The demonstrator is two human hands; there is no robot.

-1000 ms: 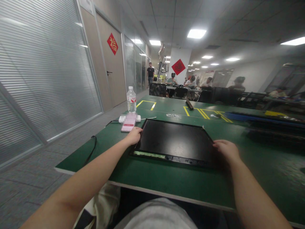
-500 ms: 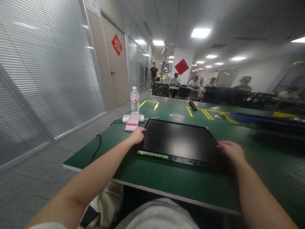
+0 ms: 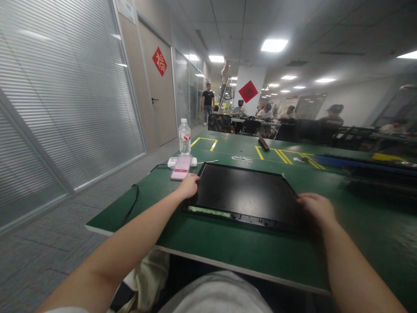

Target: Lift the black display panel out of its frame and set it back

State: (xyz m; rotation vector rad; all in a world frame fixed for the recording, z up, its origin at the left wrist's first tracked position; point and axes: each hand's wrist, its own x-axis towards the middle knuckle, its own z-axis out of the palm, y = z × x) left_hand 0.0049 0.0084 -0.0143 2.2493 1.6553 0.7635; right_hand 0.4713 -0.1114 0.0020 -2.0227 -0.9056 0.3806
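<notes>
A flat black panel (image 3: 244, 193) lies on the green table (image 3: 228, 248) in front of me. My left hand (image 3: 188, 185) curls over the panel's left edge, fingers closed on it. My right hand (image 3: 316, 209) grips the panel's right edge near the front corner. A pale green strip runs along the panel's near left edge.
A pink-screened phone (image 3: 181, 168) and a white device lie just left of the panel, with a water bottle (image 3: 184, 137) behind. A black cable (image 3: 133, 200) hangs off the table's left edge. Dark trays (image 3: 374, 171) fill the right. Several people sit or stand at far tables.
The view shifted slightly between one second ago and half a second ago. Both hands stay on the panel's edges; the panel has not visibly moved.
</notes>
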